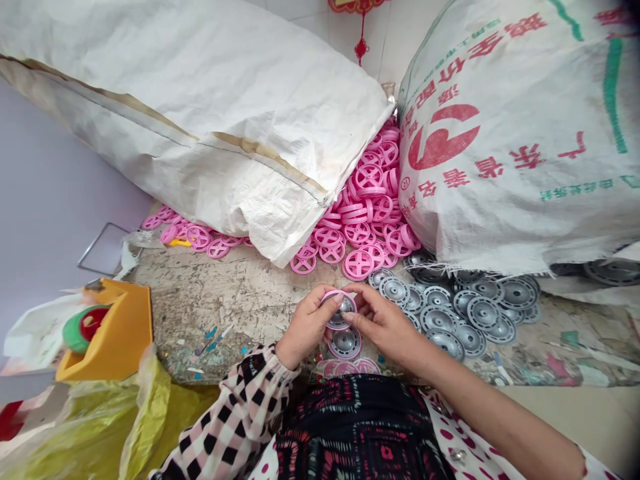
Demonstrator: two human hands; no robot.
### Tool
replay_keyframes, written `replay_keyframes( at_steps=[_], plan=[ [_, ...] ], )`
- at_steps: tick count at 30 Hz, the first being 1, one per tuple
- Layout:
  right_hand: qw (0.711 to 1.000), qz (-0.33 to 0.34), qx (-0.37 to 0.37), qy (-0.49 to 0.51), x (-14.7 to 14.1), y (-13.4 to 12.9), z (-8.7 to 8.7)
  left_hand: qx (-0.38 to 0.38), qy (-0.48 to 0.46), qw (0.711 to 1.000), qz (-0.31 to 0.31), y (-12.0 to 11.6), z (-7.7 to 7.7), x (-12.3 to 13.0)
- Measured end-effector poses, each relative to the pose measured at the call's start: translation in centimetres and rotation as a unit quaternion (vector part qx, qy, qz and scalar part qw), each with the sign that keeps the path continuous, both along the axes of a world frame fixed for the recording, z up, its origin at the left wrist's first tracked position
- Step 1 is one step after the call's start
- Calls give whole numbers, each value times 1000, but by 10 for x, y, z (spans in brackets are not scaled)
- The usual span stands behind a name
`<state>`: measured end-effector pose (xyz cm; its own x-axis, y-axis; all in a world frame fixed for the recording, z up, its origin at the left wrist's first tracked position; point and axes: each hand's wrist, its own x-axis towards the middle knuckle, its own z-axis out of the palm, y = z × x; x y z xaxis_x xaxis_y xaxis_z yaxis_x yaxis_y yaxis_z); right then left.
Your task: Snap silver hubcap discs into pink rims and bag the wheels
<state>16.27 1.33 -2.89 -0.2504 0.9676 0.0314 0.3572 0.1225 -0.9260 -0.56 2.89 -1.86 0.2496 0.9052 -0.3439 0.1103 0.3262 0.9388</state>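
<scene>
Between my two hands is a small toy wheel (344,305), a grey plastic disc seated in a pink rim. My left hand (306,325) grips its left side, the thumb lying over the disc. My right hand (384,325) pinches it from the right with thumb and fingers. Just below lies a second wheel (345,343), also grey within pink, with several pink rounds (350,367) nearer my apron. Loose grey discs (437,319) are spread right of my hands. A heap of pink spoked rims (365,207) spills out beyond them.
A large white woven sack (210,120) slopes over the back left; another printed sack (505,147) stands at the back right. A yellow tape dispenser (115,333) with a green roll sits at left, above a yellow plastic bag (125,420). The worn tabletop (225,293) carries scraps.
</scene>
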Motion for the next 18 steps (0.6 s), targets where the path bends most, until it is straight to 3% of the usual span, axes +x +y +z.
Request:
replay_keyframes(
  at_steps=[2, 4, 7, 9, 11, 16, 18],
  plan=[
    [978, -10, 80, -192, 17, 4, 7, -26, 51, 998, -35, 5, -1, -13],
    [920, -50, 124, -369, 33, 8, 12, -11, 158, 984, -86, 10, -3, -26],
    [848, -59, 127, -511, 48, 11, 13, 109, 347, 918, -156, 16, -2, -38],
    [835, -38, 124, -535, 52, 11, 9, 176, 441, 863, -170, 19, 1, -34],
    [835, -17, 127, -535, 54, 11, 5, 210, 487, 832, -161, 25, 4, -22],
    [836, -31, 151, -527, 58, 12, -1, 329, 423, 833, -141, 60, -6, 24],
    [838, -48, 160, -519, 60, 13, 0, 338, 421, 828, -150, 75, -12, 39]
  ],
)
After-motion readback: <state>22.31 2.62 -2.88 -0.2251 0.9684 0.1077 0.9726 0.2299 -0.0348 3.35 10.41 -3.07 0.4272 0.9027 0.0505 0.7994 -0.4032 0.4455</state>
